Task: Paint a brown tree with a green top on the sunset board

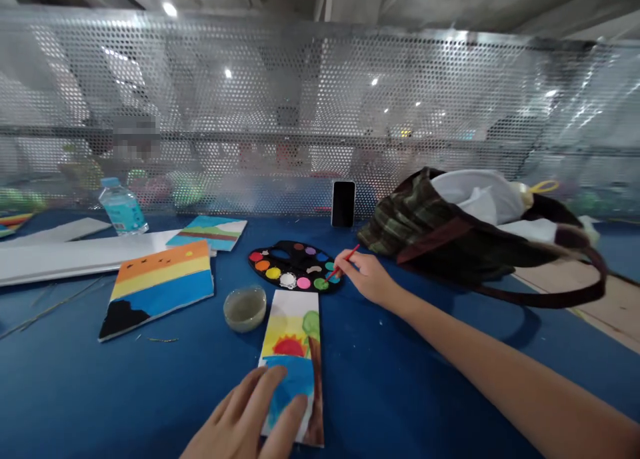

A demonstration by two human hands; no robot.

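Note:
My right hand pinches a thin red paintbrush, whose tip touches the right end of a black oval paint palette with several coloured wells. My left hand lies flat, fingers spread, on the near end of a narrow painted canvas showing a red sun, yellow sky, blue water and a brown tree. A small round cup of cloudy water stands just left of the canvas.
On the blue table lie a striped sunset painting, another painting, white boards and a water bottle. A phone leans against the perforated metal screen. A dark plaid bag sits at right.

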